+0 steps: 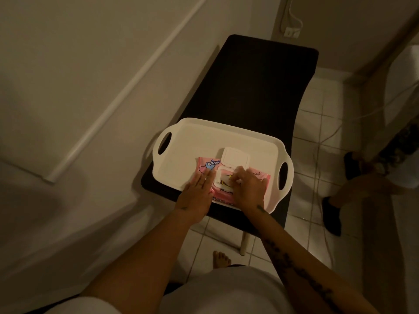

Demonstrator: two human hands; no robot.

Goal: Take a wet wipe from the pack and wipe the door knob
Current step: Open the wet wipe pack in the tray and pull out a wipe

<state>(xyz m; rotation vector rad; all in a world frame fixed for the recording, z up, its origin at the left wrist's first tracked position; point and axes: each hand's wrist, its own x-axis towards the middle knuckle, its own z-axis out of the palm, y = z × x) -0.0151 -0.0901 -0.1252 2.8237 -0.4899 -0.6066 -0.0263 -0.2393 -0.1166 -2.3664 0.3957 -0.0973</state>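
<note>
A pink wet wipe pack [205, 165] lies on a white tray [186, 141] with two handles. Its white flip lid [235, 157] stands open, away from me. My left hand [198, 191] lies flat on the pack's left part, fingers spread, pressing it down. My right hand [246, 185] rests on the pack's right side, its fingertips pinched at the dispensing opening [223, 177]; whether a wipe is between them I cannot tell. No door knob is in view.
The tray sits on the near end of a black bench [256, 87] over a white tiled floor [322, 123]. A white door or wall panel [68, 75] fills the left. Another person's dark-socked feet [332, 214] and a trailing cable [324, 137] are at the right.
</note>
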